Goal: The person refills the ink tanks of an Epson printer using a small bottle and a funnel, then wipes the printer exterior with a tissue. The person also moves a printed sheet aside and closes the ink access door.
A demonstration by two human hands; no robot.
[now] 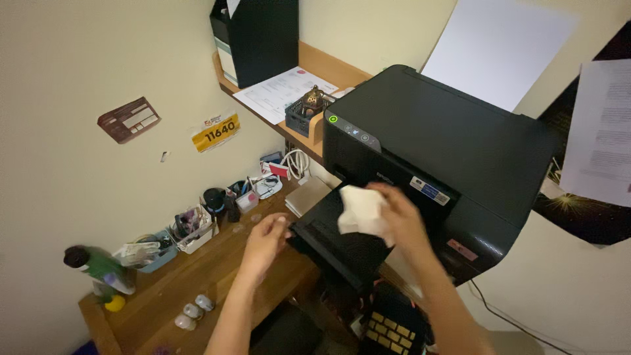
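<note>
Cloth [360, 209], white and crumpled, sits bunched in the right hand [401, 220] against the printer [453, 141] front, just above its tray [328, 240]; left hand [265, 242], fingers loosely curled and empty, touches the tray's left edge

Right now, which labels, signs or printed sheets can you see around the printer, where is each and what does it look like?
Brown card: left wall, tilted rectangle, pale panels.
Yellow sticker: wall beside it, small, dark print.
Printed sheet: flat on shelf, white.
Blue label: printer front, small rectangle.
Red label: printer's lower front.
Printed page: right edge, white, grey text.
</note>
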